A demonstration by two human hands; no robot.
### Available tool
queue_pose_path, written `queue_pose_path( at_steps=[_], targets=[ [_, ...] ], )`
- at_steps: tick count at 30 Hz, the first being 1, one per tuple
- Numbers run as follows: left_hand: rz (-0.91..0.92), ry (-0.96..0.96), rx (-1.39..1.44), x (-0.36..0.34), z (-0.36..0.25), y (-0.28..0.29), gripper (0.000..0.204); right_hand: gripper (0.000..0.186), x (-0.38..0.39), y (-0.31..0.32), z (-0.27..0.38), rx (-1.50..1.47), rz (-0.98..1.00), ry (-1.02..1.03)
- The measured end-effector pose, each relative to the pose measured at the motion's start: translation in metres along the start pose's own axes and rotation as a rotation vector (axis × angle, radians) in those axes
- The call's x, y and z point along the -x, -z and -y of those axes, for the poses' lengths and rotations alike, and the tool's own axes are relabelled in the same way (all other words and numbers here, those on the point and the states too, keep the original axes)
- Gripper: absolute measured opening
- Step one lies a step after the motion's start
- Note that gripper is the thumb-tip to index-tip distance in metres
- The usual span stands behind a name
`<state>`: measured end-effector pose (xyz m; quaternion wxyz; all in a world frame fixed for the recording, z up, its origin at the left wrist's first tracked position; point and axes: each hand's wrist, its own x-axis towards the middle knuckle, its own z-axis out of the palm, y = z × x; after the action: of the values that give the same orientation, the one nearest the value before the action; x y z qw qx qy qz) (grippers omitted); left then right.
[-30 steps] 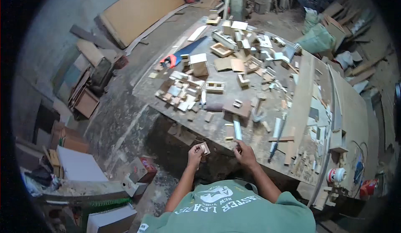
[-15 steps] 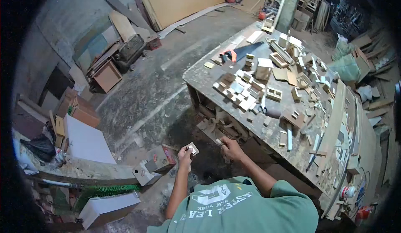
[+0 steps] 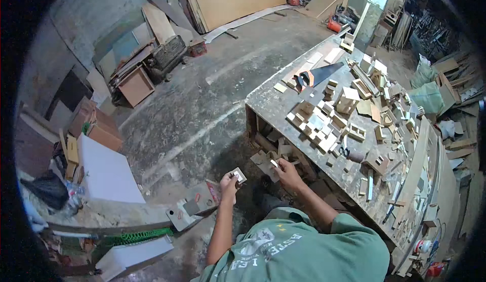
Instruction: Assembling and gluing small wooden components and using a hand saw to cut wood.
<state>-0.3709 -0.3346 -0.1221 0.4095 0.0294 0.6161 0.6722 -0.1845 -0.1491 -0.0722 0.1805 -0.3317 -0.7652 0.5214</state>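
Left hand (image 3: 228,185) pinching a small square pale piece (image 3: 241,176), right hand (image 3: 288,175) gripping a short pale strip (image 3: 274,163), both held outside the bench's (image 3: 267,93) near edge, wooden blocks (image 3: 320,123) clustered toward its near left corner, scissors (image 3: 344,151) beside them, handsaw (image 3: 328,73) by the left edge.

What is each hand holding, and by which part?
Left hand: square piece, by its left side. Right hand: pale piece, by its right end.
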Motion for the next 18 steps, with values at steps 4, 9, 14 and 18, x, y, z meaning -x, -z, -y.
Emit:
queue_pose_path(
  at_steps=[4, 9, 14, 18],
  targets=[
    [0.105, -0.036, 0.033, -0.064, -0.015, -0.006, 0.024, 0.019, -0.051, -0.011, -0.008, 0.065, 0.025, -0.025],
    [0.124, 0.009, -0.071, -0.131, -0.054, -0.028, 0.028, 0.021, -0.119, -0.012, -0.027, 0.163, -0.023, -0.026],
    [0.176, -0.039, -0.150, -0.209, -0.083, -0.037, 0.026, 0.022, -0.194, -0.006, -0.043, 0.146, 0.002, -0.106],
    [0.245, 0.041, -0.168, -0.246, -0.120, -0.080, 0.025, 0.023, -0.238, 0.001, -0.077, 0.123, -0.045, -0.103]
  ],
)
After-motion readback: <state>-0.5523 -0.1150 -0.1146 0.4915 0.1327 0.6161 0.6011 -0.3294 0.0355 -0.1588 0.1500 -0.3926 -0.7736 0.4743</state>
